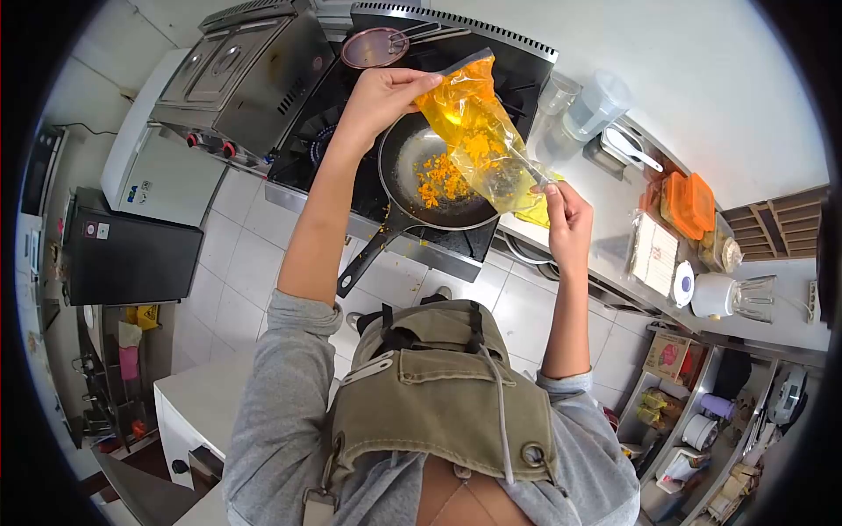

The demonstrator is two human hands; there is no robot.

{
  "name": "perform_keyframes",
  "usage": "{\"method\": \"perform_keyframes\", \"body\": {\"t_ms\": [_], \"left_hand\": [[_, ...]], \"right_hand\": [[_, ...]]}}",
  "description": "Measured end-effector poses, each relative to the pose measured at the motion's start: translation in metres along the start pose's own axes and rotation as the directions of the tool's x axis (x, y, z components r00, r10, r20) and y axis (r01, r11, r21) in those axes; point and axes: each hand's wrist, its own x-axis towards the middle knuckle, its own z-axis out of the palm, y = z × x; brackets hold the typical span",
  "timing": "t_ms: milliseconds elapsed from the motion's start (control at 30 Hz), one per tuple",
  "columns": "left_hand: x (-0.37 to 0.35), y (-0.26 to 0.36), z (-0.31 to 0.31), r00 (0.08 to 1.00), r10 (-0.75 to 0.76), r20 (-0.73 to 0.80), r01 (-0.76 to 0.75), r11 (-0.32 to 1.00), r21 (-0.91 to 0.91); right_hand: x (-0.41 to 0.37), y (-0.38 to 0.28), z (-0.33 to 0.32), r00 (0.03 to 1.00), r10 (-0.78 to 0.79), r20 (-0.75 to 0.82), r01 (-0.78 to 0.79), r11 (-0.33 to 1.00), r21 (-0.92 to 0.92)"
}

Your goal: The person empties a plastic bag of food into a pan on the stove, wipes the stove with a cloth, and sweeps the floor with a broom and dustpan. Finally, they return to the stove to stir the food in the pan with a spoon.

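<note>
A clear plastic bag (478,131) with orange bits inside is tilted over a black frying pan (408,180) on the stove. My left hand (386,101) pinches the bag's upper left corner. With closed fingers, my right hand (568,215) grips its lower right end. Small orange pieces (443,181) lie in the pan beneath the bag, and a few are scattered near the base of its handle (368,254). The bag covers the pan's right part.
A pinkish lid (375,47) rests on the back of the stove (289,180), beside a metal oven (232,74). Along the right counter are a clear pitcher (596,105), an orange container (688,203) and a blender (724,296). A white table (202,394) stands at lower left.
</note>
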Motion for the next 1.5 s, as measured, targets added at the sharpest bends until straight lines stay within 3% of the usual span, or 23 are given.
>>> {"method": "perform_keyframes", "body": {"t_ms": [300,467,533,767,833,1000,1133,1233,1433,1500], "left_hand": [[0.003,-0.011,0.004,0.997,-0.05,0.065,0.051,0.999,-0.011],[0.003,-0.021,0.008,0.996,-0.059,0.062,0.056,0.997,0.053],[0.002,-0.019,0.01,0.99,-0.129,0.05,0.126,0.991,0.051],[0.006,-0.025,0.012,0.993,-0.115,0.012,0.115,0.993,0.021],[0.006,-0.025,0.014,0.988,-0.152,-0.01,0.151,0.988,-0.028],[0.011,-0.027,0.011,0.988,-0.157,-0.007,0.156,0.985,-0.077],[0.015,-0.029,0.012,0.986,-0.168,0.019,0.169,0.982,-0.081],[0.015,-0.024,0.018,0.983,-0.176,-0.049,0.17,0.98,-0.103],[0.03,-0.028,0.004,0.979,-0.202,-0.029,0.202,0.979,-0.016],[0.035,-0.033,-0.003,0.984,-0.178,-0.03,0.179,0.984,0.008]], "right_hand": [[0.002,-0.003,-0.004,0.998,0.036,0.047,-0.035,0.999,-0.031],[-0.001,-0.012,0.004,0.997,-0.055,-0.046,0.044,0.976,-0.213],[-0.002,-0.013,0.006,0.997,-0.058,-0.049,0.045,0.972,-0.232],[-0.004,-0.03,0.006,0.983,-0.184,0.006,0.174,0.918,-0.356],[-0.005,-0.035,0.007,0.933,-0.354,0.062,0.34,0.813,-0.473],[0.0,-0.035,0.003,0.863,-0.483,0.146,0.47,0.665,-0.581],[0.005,-0.031,0.001,0.827,-0.531,0.184,0.52,0.598,-0.61],[0.01,-0.024,0.003,0.833,-0.55,0.057,0.464,0.639,-0.614],[0.014,-0.022,0.006,0.723,-0.618,0.308,0.641,0.435,-0.632],[0.017,-0.021,-0.001,0.708,-0.632,0.314,0.652,0.416,-0.634]]}}
